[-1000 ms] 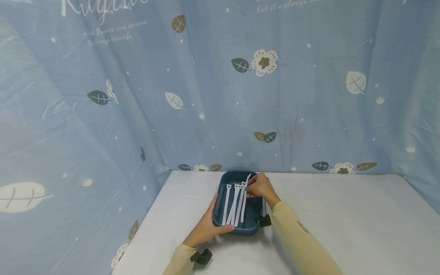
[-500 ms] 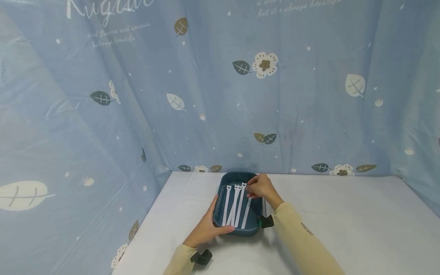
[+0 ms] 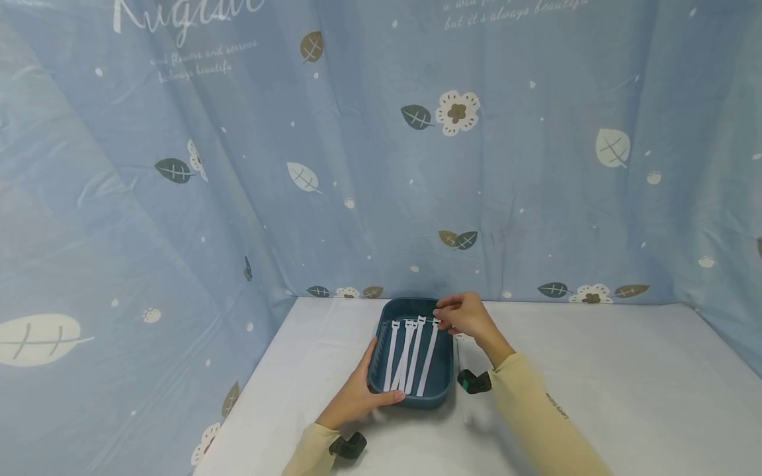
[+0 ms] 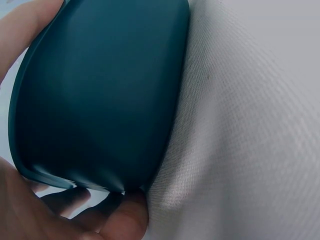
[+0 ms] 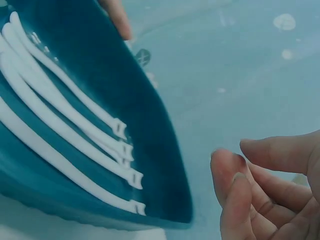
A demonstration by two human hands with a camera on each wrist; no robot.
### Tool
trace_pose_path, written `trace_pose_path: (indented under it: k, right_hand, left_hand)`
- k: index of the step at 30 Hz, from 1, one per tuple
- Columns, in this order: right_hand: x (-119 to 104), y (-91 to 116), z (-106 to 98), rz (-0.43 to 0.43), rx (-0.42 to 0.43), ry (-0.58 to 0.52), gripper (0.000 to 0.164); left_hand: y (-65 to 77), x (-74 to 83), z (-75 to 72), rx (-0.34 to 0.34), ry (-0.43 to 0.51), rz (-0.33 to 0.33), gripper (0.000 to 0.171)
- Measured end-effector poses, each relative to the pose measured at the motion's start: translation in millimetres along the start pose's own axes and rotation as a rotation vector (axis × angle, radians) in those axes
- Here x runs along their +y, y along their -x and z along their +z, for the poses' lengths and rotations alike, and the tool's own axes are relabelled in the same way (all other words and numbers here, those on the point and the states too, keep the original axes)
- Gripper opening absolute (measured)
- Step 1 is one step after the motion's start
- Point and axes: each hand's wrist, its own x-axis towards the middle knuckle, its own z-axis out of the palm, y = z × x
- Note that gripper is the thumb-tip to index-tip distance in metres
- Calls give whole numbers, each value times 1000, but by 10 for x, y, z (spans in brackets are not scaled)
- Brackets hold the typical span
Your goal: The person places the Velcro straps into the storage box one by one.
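A dark teal plastic basket (image 3: 437, 390) sits on the table, tilted in the right wrist view. Several white cable ties (image 3: 426, 363) with slotted heads lie lengthwise in it, heads toward the far end. My left hand (image 3: 357, 396) grips the basket's left near corner, thumb over the near rim; in the left wrist view its fingers wrap the basket wall (image 4: 105, 95). Over the far right rim is my right hand (image 3: 467, 316), fingers loosely bent. The right wrist view shows nothing between its fingertips (image 5: 222, 175), apart from the rightmost tie's head (image 5: 136, 206).
A white cloth covers the table (image 3: 595, 377). Behind it and on the left hangs a blue curtain (image 3: 369, 145) with leaf and flower prints. Dark wrist cameras (image 3: 348, 446) are strapped to both wrists.
My right hand pinched a raised cable tie, laid it down at the right of the others in the basket, and let go. It has shifted right. The left hand keeps its place.
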Motion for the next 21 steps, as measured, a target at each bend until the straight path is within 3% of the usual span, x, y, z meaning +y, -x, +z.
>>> trace_pose_path:
  k: [10,21]
  right_hand:
    - [48,186,-241,-8,59,24,36]
    - [218,342,-315,-8,98,30,33]
  left_hand:
    - [4,20,-4,6,-18,-8,127]
    - [2,10,4,7,5,-11,126]
